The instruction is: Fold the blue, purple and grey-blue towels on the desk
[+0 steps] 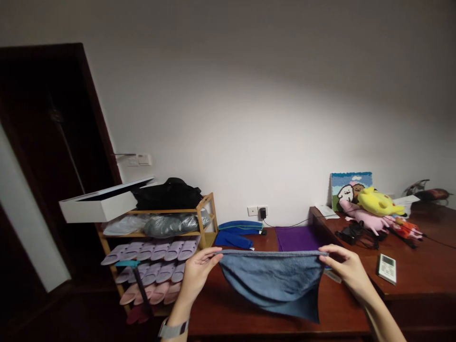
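A blue denim-like cloth hangs stretched between my two hands, its top edge nearly level above the table. My left hand pinches one upper corner between thumb and fingers. At the opposite corner my right hand has the same kind of pinch. The lower part of the cloth droops in loose folds, lowest toward the right. Behind it on the table lie folded bright blue fabric and a flat purple cloth.
On the left stands a wooden rack with several slippers, a black bag and a white box. A raised desk on the right bears plush toys, a calculator-like device and a black cable.
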### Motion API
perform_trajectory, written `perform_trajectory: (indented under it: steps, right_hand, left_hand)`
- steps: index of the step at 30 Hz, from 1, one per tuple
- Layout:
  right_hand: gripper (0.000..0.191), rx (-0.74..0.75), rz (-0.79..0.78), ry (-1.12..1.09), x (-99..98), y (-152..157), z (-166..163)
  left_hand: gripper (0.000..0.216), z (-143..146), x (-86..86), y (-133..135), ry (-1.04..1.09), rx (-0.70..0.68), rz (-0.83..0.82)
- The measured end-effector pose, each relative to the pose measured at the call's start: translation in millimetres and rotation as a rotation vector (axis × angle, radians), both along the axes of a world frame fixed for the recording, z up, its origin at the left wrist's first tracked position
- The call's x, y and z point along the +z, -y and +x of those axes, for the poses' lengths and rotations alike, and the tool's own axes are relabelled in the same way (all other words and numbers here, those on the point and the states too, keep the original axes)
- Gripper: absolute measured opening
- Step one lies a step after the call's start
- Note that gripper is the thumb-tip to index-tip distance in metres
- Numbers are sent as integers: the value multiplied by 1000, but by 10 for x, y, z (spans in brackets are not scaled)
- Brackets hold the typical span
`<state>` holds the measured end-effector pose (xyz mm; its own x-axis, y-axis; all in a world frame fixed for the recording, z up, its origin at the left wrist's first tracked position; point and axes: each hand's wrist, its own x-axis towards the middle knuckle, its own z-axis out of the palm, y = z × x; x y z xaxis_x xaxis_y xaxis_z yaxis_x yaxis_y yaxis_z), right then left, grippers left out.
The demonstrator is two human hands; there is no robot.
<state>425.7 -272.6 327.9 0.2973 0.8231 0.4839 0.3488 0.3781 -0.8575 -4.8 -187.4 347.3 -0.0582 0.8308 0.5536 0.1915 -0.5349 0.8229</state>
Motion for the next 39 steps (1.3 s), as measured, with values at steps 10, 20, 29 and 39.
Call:
perform_trajectory:
  steps: [10, 20, 29, 39]
  right_hand:
    - [51, -52, -35, -90, -102, 8, -12]
    - [51, -123, -31, -68, -201, -47, 5]
    - [54, -241, -25, -147, -250, -114, 136]
    - [55, -269, -77, -191, -226, -53, 129]
  left_hand:
    - [46, -15, -19, 45, -20, -21, -73]
    - [47, 95, -100, -62, 62, -48, -144]
    - [46, 361, 95, -12, 9, -73, -119]
    - [42, 454, -17, -226, 40, -143, -218]
